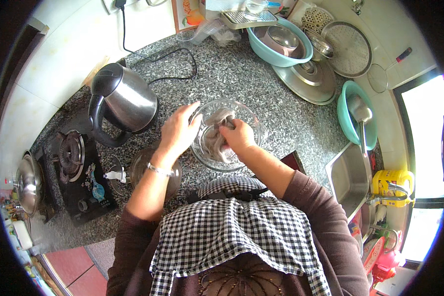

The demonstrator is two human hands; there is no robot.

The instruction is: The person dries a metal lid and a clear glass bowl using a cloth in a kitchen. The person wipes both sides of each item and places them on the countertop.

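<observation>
A clear glass bowl (257, 148) stands on the speckled granite counter in front of me. My left hand (179, 125) grips its left rim, thumb towards the inside. Inside the bowl, my right hand (238, 136) holds a bunched greyish cloth (222, 115) against the glass; part of the cloth is covered by the fingers. Beneath my left forearm sits a second see-through bowl-like vessel (175, 181), partly hidden. Beside that vessel lies a chopper blade with a white hub (116, 175).
An electric kettle (133, 98) with a black cord stands left, near a gas burner (71, 155). At the back right are a blue basin (279, 59) with bowls and a large metal lid (318, 83). A green basin (343, 111) holding a ladle adjoins the sink (349, 174).
</observation>
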